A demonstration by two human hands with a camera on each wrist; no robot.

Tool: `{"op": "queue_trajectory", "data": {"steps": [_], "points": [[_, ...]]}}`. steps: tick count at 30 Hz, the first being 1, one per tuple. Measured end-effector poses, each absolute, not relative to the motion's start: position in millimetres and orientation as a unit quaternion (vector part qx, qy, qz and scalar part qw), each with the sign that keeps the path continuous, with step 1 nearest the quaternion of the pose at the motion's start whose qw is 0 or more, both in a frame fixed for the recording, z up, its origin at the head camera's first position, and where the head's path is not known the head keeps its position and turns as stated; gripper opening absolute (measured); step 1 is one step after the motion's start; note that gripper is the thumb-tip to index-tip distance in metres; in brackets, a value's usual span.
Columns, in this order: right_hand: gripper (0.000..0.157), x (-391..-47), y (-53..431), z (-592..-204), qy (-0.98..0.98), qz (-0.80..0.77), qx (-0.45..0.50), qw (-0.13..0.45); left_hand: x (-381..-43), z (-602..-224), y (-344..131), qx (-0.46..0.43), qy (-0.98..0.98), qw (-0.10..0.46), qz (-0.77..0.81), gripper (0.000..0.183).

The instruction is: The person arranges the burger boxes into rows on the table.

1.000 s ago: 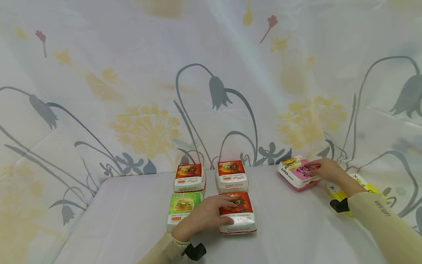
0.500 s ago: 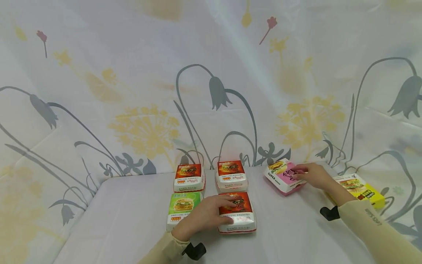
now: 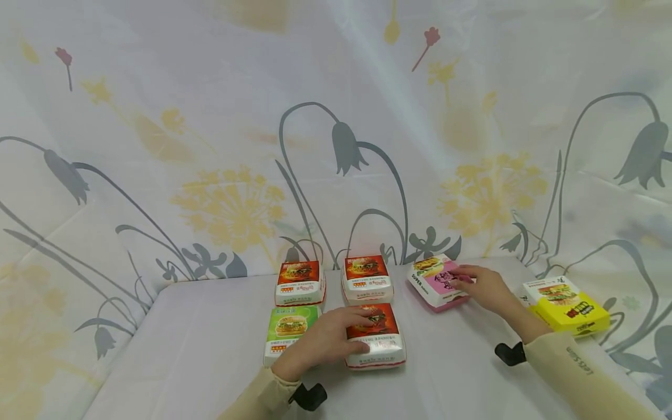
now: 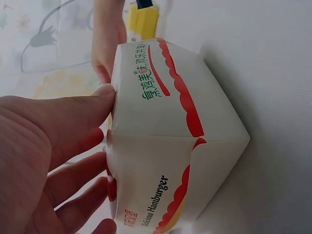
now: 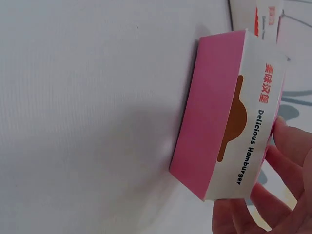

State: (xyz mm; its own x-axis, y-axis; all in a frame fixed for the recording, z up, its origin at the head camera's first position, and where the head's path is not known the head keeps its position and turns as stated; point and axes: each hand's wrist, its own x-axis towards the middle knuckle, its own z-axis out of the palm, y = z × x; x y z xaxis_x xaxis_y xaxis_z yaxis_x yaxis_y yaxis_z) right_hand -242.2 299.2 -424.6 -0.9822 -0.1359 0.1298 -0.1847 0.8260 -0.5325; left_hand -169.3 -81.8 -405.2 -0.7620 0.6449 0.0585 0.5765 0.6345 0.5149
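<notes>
In the head view my left hand [image 3: 328, 338] rests on a red-and-white hamburger box [image 3: 383, 350] in the front row, fingers loosely spread over its lid. The left wrist view shows the thumb and fingers touching the top edge of this box [image 4: 161, 131]. My right hand [image 3: 488, 291] touches a pink-and-white hamburger box [image 3: 436, 280] farther right. In the right wrist view the thumb is against the lid of the pink box [image 5: 234, 117], while some fingers press its right end. The box stands slightly turned on the table, apart from the red boxes.
Two more red-and-white boxes, one at left [image 3: 300, 283] and one at right [image 3: 366, 280], form the back row. A green box [image 3: 289, 329] stands partly behind my left hand. A yellow box [image 3: 567, 306] lies at the right. A flower-patterned curtain [image 3: 336, 192] rises behind the white table [image 3: 210, 344].
My right hand has moved left with the pink box, sliding it toward the red boxes. The yellow box has come into fuller view. My left hand stays on its red box.
</notes>
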Motion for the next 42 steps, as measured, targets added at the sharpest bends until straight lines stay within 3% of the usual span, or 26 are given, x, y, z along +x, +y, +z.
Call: {"op": "queue_trajectory", "data": {"steps": [26, 31, 42], "points": [[0.050, -235, 268, -429, -0.952, 0.300, 0.023, 0.064, -181, -398, -83, 0.362, 0.901, 0.052, 0.234, 0.041], [0.050, -232, 270, -427, -0.951, 0.303, 0.028, 0.059, -193, -388, -70, 0.380, 0.886, 0.046, 0.263, 0.036], [0.054, -227, 270, -421, -0.946, 0.322, 0.022, 0.032, -228, -363, -19, 0.351, 0.861, 0.101, 0.353, 0.036]]}}
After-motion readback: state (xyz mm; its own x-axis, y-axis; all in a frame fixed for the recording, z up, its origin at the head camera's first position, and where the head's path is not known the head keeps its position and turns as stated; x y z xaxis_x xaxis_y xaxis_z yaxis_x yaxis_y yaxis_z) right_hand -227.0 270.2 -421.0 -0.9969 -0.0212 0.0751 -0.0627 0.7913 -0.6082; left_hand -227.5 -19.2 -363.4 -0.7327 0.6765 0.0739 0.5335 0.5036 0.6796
